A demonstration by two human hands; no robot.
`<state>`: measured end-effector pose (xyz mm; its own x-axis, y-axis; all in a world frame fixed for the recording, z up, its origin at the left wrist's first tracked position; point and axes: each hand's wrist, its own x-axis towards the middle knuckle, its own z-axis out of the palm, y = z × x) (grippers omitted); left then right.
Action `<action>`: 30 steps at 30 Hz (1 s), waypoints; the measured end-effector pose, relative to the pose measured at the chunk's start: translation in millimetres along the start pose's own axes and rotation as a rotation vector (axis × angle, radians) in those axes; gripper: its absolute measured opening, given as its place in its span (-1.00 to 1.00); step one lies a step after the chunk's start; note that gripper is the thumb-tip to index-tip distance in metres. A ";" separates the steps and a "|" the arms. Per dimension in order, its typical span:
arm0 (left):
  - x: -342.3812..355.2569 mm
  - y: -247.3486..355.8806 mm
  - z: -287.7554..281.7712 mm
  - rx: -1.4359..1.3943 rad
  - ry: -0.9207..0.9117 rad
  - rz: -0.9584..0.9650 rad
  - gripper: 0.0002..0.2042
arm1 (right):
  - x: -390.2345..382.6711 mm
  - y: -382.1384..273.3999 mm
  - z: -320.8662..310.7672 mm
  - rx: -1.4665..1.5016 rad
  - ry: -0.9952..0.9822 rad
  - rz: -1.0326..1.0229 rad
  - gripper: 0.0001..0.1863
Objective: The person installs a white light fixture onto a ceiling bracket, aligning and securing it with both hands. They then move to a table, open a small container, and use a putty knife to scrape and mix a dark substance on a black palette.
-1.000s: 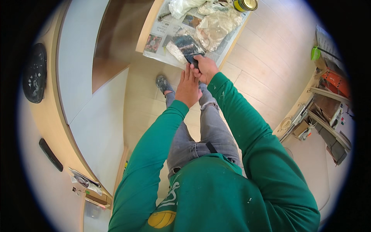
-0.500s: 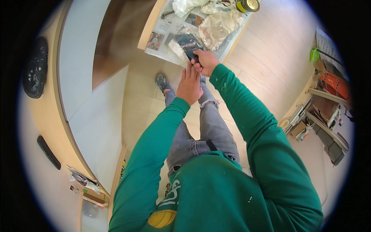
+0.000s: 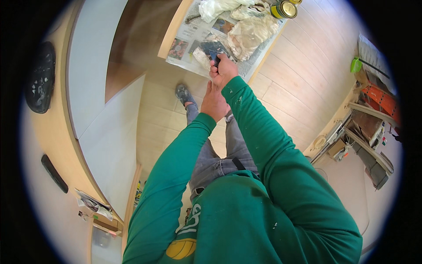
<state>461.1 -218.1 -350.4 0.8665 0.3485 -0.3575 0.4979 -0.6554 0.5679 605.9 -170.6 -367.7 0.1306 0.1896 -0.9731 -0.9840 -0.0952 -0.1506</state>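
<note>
My right hand (image 3: 225, 70) is closed round the dark handle of a putty knife (image 3: 215, 53), its wide blade over the near end of a newspaper-covered board (image 3: 164, 53). A white-smeared dark plate (image 3: 202, 56) lies beneath and beside the blade; where one ends and the other begins is hard to tell. My left hand (image 3: 214, 104) is just below the right one, empty as far as I can see. Its fingers point forward, partly hidden by my right wrist and sleeve. Next to the blade, a crumpled cream plastic bag (image 3: 248, 37) rests on the newspaper (image 3: 187, 31).
Another white plastic bag (image 3: 217, 9) and a yellow-and-dark tin (image 3: 283, 9) are at the board's far end. On the left runs a pale cabinet panel (image 3: 94, 66). To the right, shelves hold an orange thing (image 3: 381, 99), a green-ended tool (image 3: 356, 64) and boxes.
My right hand and the putty knife have shifted slightly left and away from me. My left hand has drawn back a little, its fingers now more covered by the right arm.
</note>
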 end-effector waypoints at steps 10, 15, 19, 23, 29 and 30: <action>6.6 5.4 -7.8 0.165 0.003 0.016 -0.14 | 0.9 -50.4 -15.8 -0.530 -0.003 0.156 -0.85; 4.6 4.8 -4.5 0.156 0.014 -0.006 -0.12 | 0.1 -61.6 -6.1 -0.768 -0.012 0.144 -0.84; 8.3 3.4 -11.2 0.144 -0.006 0.014 -0.07 | 11.7 -68.6 51.9 -0.967 -0.137 -0.095 -0.72; 5.0 0.0 -14.1 0.168 -0.068 0.024 -0.03 | -0.1 -56.9 17.4 -0.950 -0.168 -0.152 -0.71; 3.4 1.5 -8.2 0.117 -0.059 0.002 -0.05 | 0.2 -51.8 -10.1 -0.800 -0.085 -0.021 -0.80; 6.4 3.7 -10.6 0.129 -0.054 0.011 -0.07 | 4.1 -56.6 -1.7 -0.805 -0.097 -0.024 -0.80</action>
<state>468.9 -211.2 -342.6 0.8668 0.3064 -0.3934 0.4767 -0.7406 0.4736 662.3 -166.0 -363.5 0.1032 0.2812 -0.9541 -0.5870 -0.7571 -0.2867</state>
